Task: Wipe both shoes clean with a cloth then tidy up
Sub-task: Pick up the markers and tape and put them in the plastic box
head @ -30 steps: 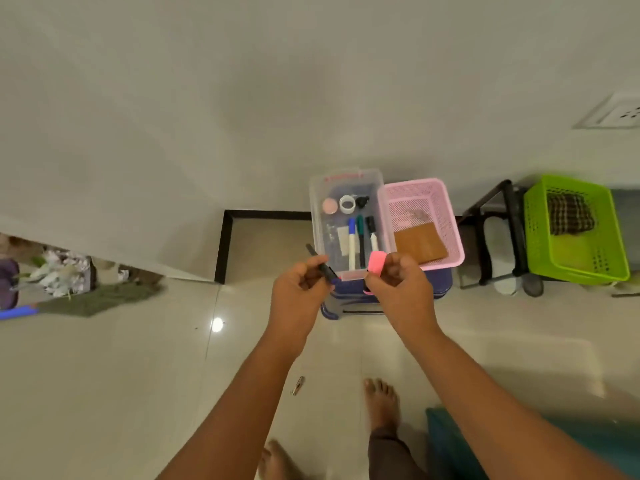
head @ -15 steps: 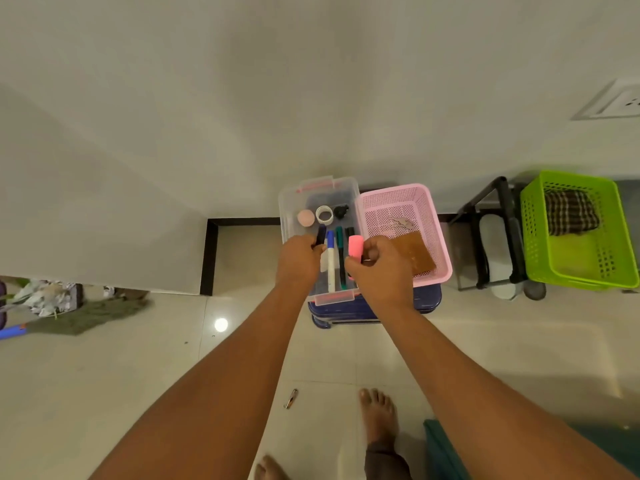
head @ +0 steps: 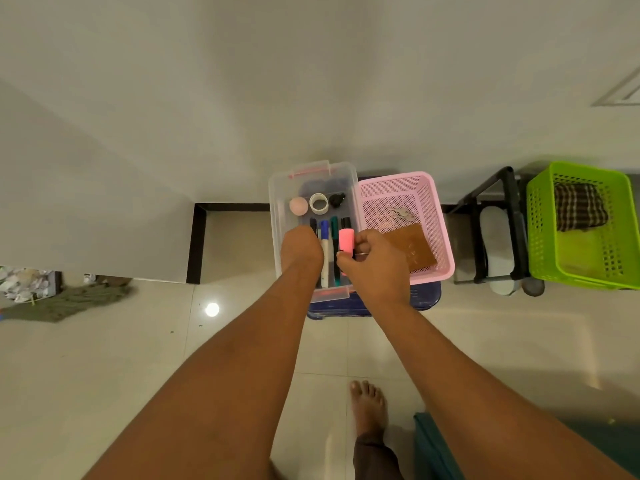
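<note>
From the head view we saw the left hand (head: 301,249) lowered into the box (head: 277,209), knuckles up, just beside the markers (head: 325,245). Its fingers were hidden, so we could not tell whether they gripped anything. The right hand (head: 375,265) pinched a pink highlighter (head: 345,241) over the box, fingers curled round it. The checked cloth (head: 578,209) lay in the green basket (head: 540,265) (far right, well apart from both hands), beside a rack (head: 512,209) holding a pale shoe (head: 495,237).
</note>
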